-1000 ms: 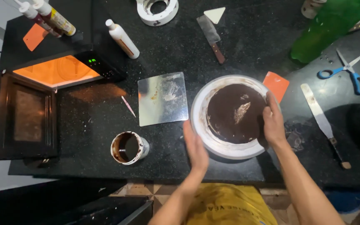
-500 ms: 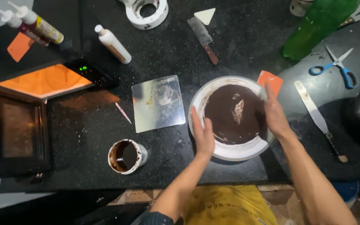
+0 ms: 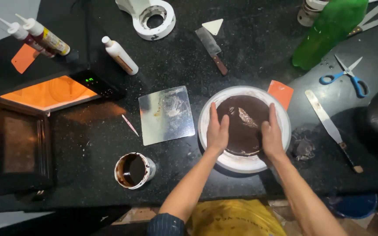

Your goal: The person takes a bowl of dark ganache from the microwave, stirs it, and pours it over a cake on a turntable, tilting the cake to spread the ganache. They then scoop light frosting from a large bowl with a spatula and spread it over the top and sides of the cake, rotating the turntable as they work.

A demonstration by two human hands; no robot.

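My left hand (image 3: 217,131) and right hand (image 3: 272,133) lay open, flat against the chocolate cake (image 3: 243,124) at nine and three o'clock, gripping nothing.

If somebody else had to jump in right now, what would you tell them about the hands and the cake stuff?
Left hand: open, flat against the left side of the chocolate cake.
Right hand: open, flat against its right side.
The cake sits on a white turntable on the black counter.
Done: the cake is covered in chocolate, with one pale smear on top.
Left: that smear is not smoothed.
Nearby: metal scraper sheet to the left, cup of chocolate at the front, palette knife to the right, orange scraper behind the turntable.
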